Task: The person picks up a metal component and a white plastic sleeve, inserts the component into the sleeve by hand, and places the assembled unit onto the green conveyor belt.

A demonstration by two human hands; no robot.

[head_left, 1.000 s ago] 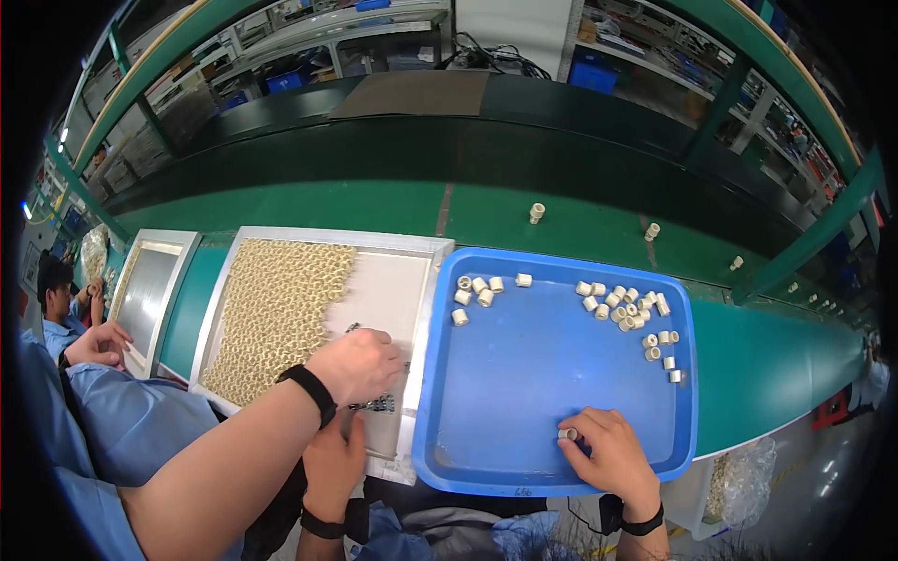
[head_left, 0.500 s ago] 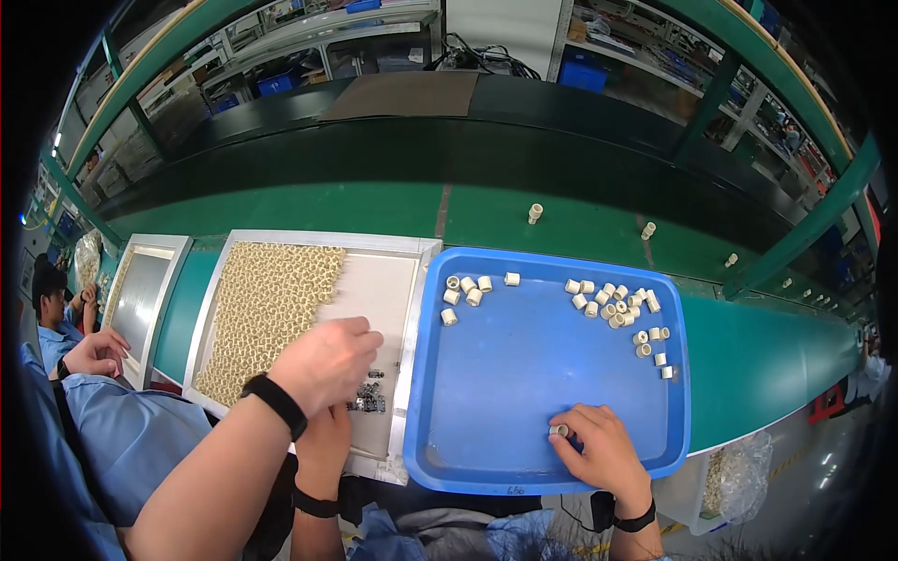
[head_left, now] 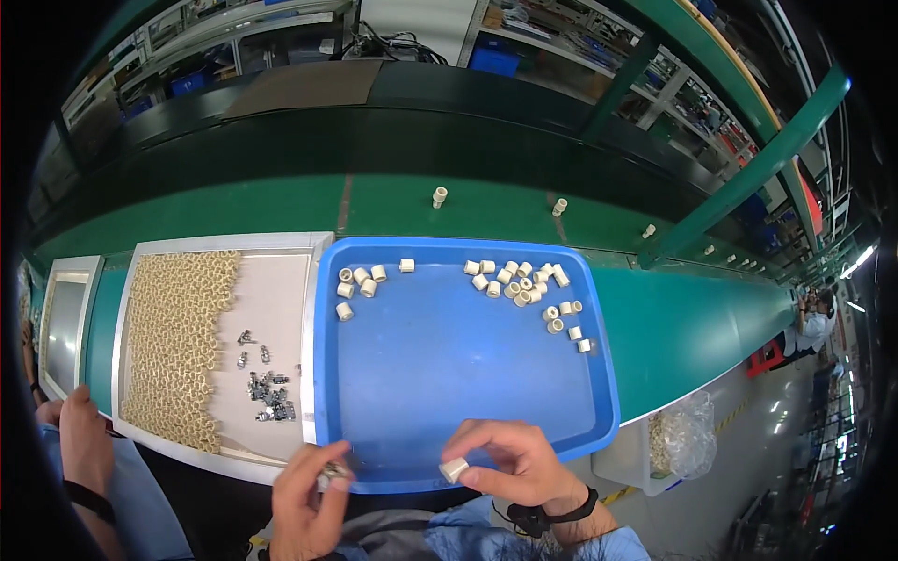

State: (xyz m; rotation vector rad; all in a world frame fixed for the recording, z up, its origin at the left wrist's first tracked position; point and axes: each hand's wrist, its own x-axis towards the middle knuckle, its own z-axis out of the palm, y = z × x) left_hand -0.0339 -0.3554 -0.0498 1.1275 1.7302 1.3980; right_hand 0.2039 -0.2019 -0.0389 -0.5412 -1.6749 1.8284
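My left hand (head_left: 309, 500) is at the near left corner of the blue tray (head_left: 393, 245), its thumb and fingers closed on a small metal fitting (head_left: 332, 470). Across from it, my right hand (head_left: 513, 467) pinches a short cream-coloured cylindrical sleeve (head_left: 454, 469) over the tray's near rim. More such sleeves (head_left: 524, 280) lie along the tray's far and right sides. In the white-framed tray to the left is a loose pile of small metal fittings (head_left: 271, 397).
Rows of yellowish ring-shaped parts (head_left: 178, 346) cover the left part of the framed tray (head_left: 224, 239). At far left is a co-worker's hand (head_left: 84, 435). Upright cream pieces (head_left: 440, 196) stand on the green belt. A bag of parts (head_left: 687, 439) sits in a bin at right.
My left hand has come from the metal fittings to the tray's near edge with one. My right hand has brought the sleeve toward it. A co-worker's arm has withdrawn left. The view has turned right.
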